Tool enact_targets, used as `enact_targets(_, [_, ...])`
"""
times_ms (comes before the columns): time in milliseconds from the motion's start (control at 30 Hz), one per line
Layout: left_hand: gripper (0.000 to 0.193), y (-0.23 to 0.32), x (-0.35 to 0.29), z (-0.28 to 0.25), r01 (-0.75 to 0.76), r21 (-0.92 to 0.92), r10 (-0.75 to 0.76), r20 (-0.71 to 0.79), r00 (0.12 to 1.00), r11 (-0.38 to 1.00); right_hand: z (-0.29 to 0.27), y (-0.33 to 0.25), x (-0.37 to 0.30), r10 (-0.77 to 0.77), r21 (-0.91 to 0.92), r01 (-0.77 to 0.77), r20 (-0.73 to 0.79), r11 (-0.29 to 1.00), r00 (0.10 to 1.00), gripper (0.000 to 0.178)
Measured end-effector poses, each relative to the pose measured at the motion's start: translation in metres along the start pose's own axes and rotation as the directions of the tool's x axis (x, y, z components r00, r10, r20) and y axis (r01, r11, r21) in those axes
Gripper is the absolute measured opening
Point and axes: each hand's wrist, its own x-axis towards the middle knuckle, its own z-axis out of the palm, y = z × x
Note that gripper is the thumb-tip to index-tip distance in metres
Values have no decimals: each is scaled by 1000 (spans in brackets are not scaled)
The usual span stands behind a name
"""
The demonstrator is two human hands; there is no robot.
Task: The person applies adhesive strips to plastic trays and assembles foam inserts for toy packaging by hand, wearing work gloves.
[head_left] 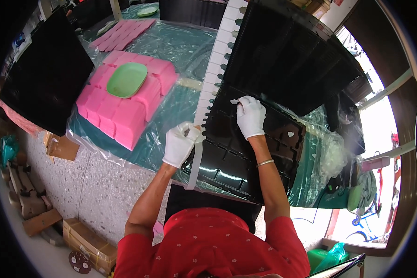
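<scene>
A black plastic tray [227, 155] with moulded compartments lies before me, its surface shiny. Along its left side runs a long white strip [214, 78] with dark tabs on its right edge. My left hand [179, 146], in a white glove, is closed at the lower part of this strip, fingers curled; a narrow white tail [196, 164] hangs below. Over the tray's far part, my gloved right hand [251, 118] pinches a small whitish piece [234, 101] between thumb and fingertips. Another small white piece [290, 134] rests on the tray's right part.
Pink blocks [129, 118] are stacked on the plastic-covered table [171, 104], topped by a green dish [127, 80]. Flat pink pieces [123, 34] lie behind. Tall black trays [292, 55] stand at far right, another dark panel [46, 74] at left. Crumpled clear plastic [333, 153] lies right.
</scene>
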Motion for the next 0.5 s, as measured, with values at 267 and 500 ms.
enact_targets(267, [17,14,12,10,118,-45,-114,71,991,992,2,0,6,-159,-111,181,180,977,971,18])
enact_targets(500, [15,15,14,20,170,-193,-158,80,984,966,-25,-11,-6,198,363,-265,211,894,957,21])
